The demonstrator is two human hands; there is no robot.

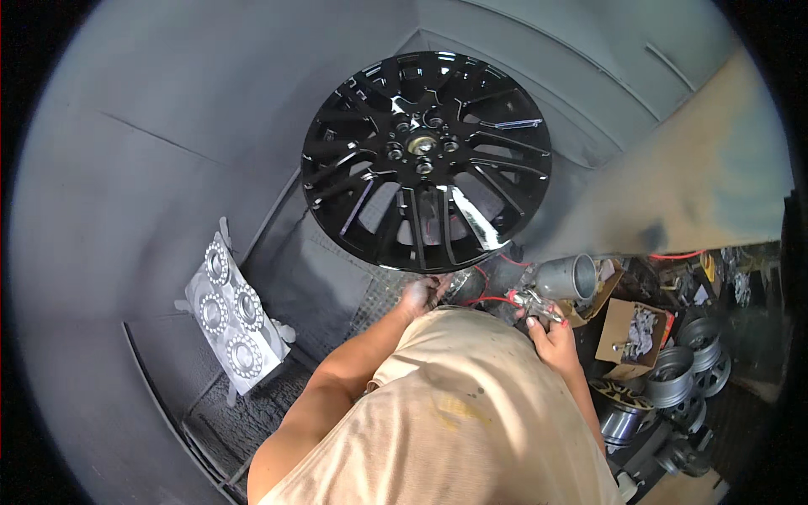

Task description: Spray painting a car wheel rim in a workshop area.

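Note:
A glossy black multi-spoke car wheel (404, 199) is held up face-on in front of me, its bare centre and bolt holes toward me. Just under its lower rim is my left hand (425, 293), fingers curled and partly hidden by the rim. What they grip, if anything, I cannot make out. At the right, my right hand (552, 338) is closed round a metal spray gun (534, 305). A red hose (488, 299) runs beside the gun, below the wheel.
At left, a pale board (227, 311) carries several ring-shaped silver parts. Beyond my right hand are a grey metal cylinder (572, 278), a cardboard box (619, 337) with crumpled material and several stacked wheels (673, 374). Grey walls (168, 168) enclose the left and back; a tan panel (673, 177) stands right.

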